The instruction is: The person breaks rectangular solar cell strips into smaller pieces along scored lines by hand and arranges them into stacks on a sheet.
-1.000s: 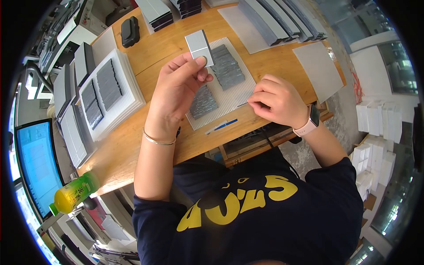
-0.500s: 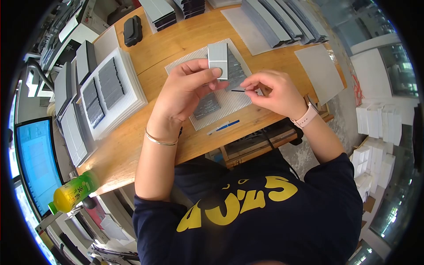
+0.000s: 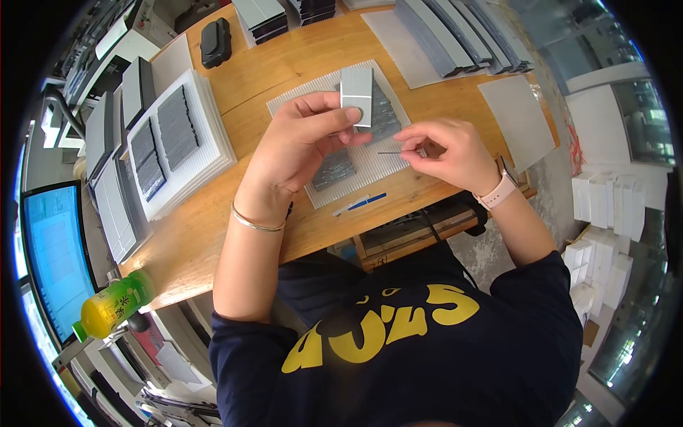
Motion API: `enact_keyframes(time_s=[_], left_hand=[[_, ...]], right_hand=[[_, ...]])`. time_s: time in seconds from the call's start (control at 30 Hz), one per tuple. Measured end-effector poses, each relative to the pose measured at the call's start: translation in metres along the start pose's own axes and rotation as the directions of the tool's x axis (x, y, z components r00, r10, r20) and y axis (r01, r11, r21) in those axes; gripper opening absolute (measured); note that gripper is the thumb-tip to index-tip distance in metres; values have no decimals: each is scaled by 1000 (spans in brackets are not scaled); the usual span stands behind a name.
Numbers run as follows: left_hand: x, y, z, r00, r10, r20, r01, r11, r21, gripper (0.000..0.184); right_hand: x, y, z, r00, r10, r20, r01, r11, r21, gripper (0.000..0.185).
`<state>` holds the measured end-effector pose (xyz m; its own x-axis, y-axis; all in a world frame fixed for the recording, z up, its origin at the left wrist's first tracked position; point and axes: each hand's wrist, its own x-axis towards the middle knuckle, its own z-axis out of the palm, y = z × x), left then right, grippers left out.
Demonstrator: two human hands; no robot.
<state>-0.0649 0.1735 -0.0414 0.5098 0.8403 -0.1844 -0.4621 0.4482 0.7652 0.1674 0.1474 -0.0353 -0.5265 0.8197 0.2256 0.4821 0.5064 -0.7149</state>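
Observation:
My left hand (image 3: 302,139) is closed on a small light-grey rectangular piece (image 3: 356,82) with a white line across it, its thumb pressed on the lower part. To the right, my right hand (image 3: 453,154) pinches a thin dark strip (image 3: 388,153) between thumb and fingers. The strip points left and stays apart from the piece. Beneath both hands lies a white ribbed board (image 3: 371,168). On that board are dark grey sheets (image 3: 333,169) of small strips, partly hidden by my left hand.
A blue-and-white pen (image 3: 366,203) lies near the table's front edge (image 3: 284,245). Stacked white boards (image 3: 213,171) with dark sheets sit at left, beside a monitor (image 3: 57,242) and a green-capped bottle (image 3: 110,309). A black case (image 3: 215,43) and long grey stacks (image 3: 434,35) are farther back.
My right hand has shifted slightly right and down with the strip, which now looks thinner. The left hand still holds the grey piece. The whole view has shifted slightly.

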Motion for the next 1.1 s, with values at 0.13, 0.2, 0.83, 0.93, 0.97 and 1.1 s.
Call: enact_keyframes(time_s=[0.13, 0.2, 0.83, 0.93, 0.97, 1.1], left_hand=[[-3, 4, 13, 995, -98, 11, 98, 995, 29, 12], [-4, 4, 12, 994, -96, 43, 95, 995, 19, 12], [-4, -3, 16, 992, 123, -27, -122, 992, 25, 12], [-4, 0, 17, 991, 125, -44, -124, 992, 31, 11], [-4, -1, 16, 990, 133, -37, -132, 991, 25, 11], [-3, -1, 12, 989, 139, -49, -136, 989, 55, 10]], right_hand=[[-2, 3, 7, 977, 204, -54, -176, 928, 329, 21], [-4, 3, 10, 965, 255, -66, -206, 886, 415, 22], [13, -19, 34, 910, 413, -37, -256, 630, 733, 22], [13, -21, 33, 907, 416, -63, -263, 678, 687, 17], [13, -23, 31, 904, 419, -83, -266, 704, 658, 15], [8, -21, 25, 935, 196, -295, -136, 967, 213, 10]])
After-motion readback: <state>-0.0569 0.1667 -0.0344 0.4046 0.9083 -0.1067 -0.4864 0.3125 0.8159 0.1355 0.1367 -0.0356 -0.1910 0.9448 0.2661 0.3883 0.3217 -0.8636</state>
